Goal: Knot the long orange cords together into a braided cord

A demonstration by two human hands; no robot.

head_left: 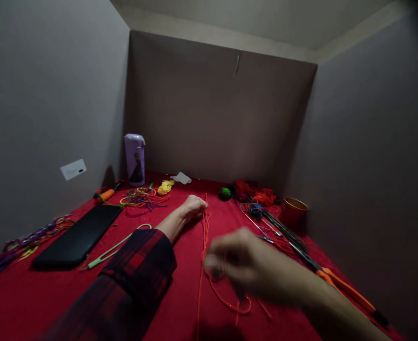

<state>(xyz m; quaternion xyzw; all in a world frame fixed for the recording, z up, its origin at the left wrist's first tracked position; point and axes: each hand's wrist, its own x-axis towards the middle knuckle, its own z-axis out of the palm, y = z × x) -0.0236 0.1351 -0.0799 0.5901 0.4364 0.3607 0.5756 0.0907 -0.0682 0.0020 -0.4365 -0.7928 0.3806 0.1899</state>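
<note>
Strands of orange cord [205,232] run lengthwise over the red cloth [180,289] in the head view. At their far end my left hand [194,206] rests low on the cloth, its fingers closed on the cord. Closer to me, my right hand [242,260] hangs over the same strands, with its fingers bent. Motion smears it, so I cannot tell whether cord is between the fingertips. Below it a loose end of cord curls on the cloth, and one strand trails straight toward me.
To the left are a black phone [81,237], a light-green threader-like tool [104,255], tangled threads [143,196] and a lilac flask [135,160]. Orange-handled scissors [351,289], a red cup [294,213] and yarn [262,196] lie right. Grey walls [216,113] enclose three sides.
</note>
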